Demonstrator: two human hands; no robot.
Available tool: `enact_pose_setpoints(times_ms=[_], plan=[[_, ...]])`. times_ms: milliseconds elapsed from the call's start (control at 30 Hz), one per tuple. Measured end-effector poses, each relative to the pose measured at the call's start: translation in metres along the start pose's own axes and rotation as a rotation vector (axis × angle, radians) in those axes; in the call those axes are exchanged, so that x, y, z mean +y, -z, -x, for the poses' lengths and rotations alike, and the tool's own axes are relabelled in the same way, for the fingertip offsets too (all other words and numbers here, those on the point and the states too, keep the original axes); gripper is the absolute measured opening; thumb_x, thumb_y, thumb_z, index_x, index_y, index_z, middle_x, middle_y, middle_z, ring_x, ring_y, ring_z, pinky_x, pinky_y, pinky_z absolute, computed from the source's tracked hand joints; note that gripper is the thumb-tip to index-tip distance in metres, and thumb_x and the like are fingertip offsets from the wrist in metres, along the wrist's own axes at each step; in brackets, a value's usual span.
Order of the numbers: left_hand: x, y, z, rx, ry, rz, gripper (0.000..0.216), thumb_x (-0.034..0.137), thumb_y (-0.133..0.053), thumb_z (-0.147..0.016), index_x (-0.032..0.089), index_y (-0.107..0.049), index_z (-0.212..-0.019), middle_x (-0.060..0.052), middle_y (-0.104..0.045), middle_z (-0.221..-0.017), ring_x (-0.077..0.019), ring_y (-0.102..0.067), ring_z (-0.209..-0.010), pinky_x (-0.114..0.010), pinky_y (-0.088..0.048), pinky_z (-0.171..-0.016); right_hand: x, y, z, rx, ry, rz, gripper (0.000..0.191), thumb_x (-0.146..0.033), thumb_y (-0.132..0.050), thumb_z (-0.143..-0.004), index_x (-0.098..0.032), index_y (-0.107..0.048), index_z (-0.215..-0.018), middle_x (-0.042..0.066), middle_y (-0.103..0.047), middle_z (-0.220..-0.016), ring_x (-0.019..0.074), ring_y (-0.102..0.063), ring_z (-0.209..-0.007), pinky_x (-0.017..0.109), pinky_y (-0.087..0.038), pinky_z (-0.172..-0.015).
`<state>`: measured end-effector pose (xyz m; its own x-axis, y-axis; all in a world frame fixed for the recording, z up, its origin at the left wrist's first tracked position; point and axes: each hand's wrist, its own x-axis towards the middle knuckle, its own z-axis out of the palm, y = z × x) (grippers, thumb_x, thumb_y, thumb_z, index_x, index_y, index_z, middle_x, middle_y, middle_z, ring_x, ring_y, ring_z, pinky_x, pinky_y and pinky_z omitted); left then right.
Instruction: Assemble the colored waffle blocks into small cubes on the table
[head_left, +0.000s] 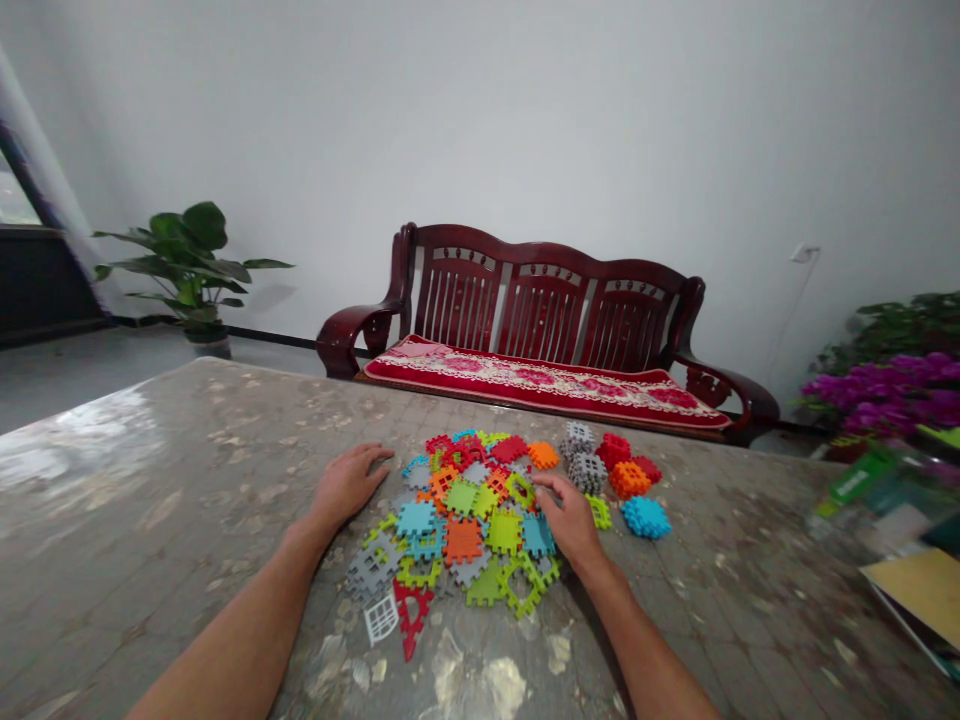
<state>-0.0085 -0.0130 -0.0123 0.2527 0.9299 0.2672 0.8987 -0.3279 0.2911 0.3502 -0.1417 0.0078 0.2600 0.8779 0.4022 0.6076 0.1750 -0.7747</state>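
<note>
A loose heap of interlocking plastic building tiles (pixel 463 540) in orange, green, blue, grey and red lies on the table. At the heap's left edge my left hand (pixel 351 484) rests with fingers stretched out and nothing in it. My right hand (pixel 568 515) is over the right edge, index finger reaching to a green tile (pixel 520 489); its other fingers are partly curled, and no tile shows in its grasp. Nearest me lie a red triangular tile (pixel 411 617) and a white window-shaped piece (pixel 382 620).
Sorted stacks stand right of the heap: grey tiles (pixel 587 472), red tiles (pixel 614 450), orange tiles (pixel 629 480) and blue tiles (pixel 646 517). A clear plastic container (pixel 862 520) and a yellowish booklet (pixel 919 595) sit at the right. Beyond the table (pixel 187 480) is a wooden bench (pixel 544 310).
</note>
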Motion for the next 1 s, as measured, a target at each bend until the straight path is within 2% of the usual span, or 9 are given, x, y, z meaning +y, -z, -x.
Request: enact_pose_setpoints(times_ms=[267,500,700,833,1000], plan=[[-0.001,-0.001,-0.002,0.012,0.004,0.024,0.039,0.034,-0.046,-0.087,0.027,-0.07,-0.117,-0.004,-0.064,-0.134,-0.0221,-0.06,-0.122,-0.035,-0.042,-0.108,0.001,-0.001,-0.025,-0.099,-0.024,0.09,0.029,-0.027,-0.054,-0.078,-0.022,-0.072,-0.101,0.006,-0.074,-0.106,0.0233,-0.067,-0.102,0.039,-0.05,-0.095],[0.001,0.0,-0.001,0.003,0.012,0.031,0.039,0.034,-0.046,-0.087,0.026,-0.07,-0.117,-0.006,-0.064,-0.135,-0.023,-0.059,-0.123,-0.036,-0.042,-0.108,-0.016,-0.027,-0.065,-0.192,0.028,0.4,0.029,-0.022,-0.055,-0.083,-0.023,-0.07,-0.108,0.004,-0.073,-0.113,0.0197,-0.066,-0.106,0.032,-0.048,-0.096],[0.002,0.001,-0.001,0.013,0.019,0.057,0.037,0.032,-0.049,-0.085,0.026,-0.071,-0.114,-0.005,-0.065,-0.134,-0.0221,-0.06,-0.122,-0.036,-0.041,-0.109,-0.023,-0.049,-0.087,-0.262,0.027,0.545,0.023,-0.029,-0.065,-0.079,-0.019,-0.071,-0.099,0.009,-0.073,-0.103,0.0242,-0.065,-0.1,0.033,-0.047,-0.088],[0.002,0.001,-0.001,0.004,0.033,0.055,0.037,0.032,-0.049,-0.086,0.026,-0.071,-0.115,-0.005,-0.064,-0.135,-0.0218,-0.059,-0.123,-0.036,-0.041,-0.109,-0.026,-0.054,-0.093,-0.324,0.021,0.633,0.014,-0.026,-0.066,-0.076,-0.021,-0.071,-0.088,0.007,-0.074,-0.092,0.0227,-0.066,-0.09,0.03,-0.047,-0.08],[0.001,0.0,0.0,0.014,0.025,0.059,0.037,0.032,-0.048,-0.087,0.026,-0.071,-0.115,-0.006,-0.064,-0.135,-0.0223,-0.059,-0.123,-0.037,-0.041,-0.109,-0.026,-0.056,-0.096,-0.354,0.062,0.677,0.02,-0.024,-0.065,-0.077,-0.02,-0.071,-0.095,0.01,-0.074,-0.097,0.0246,-0.068,-0.091,0.031,-0.047,-0.08]])
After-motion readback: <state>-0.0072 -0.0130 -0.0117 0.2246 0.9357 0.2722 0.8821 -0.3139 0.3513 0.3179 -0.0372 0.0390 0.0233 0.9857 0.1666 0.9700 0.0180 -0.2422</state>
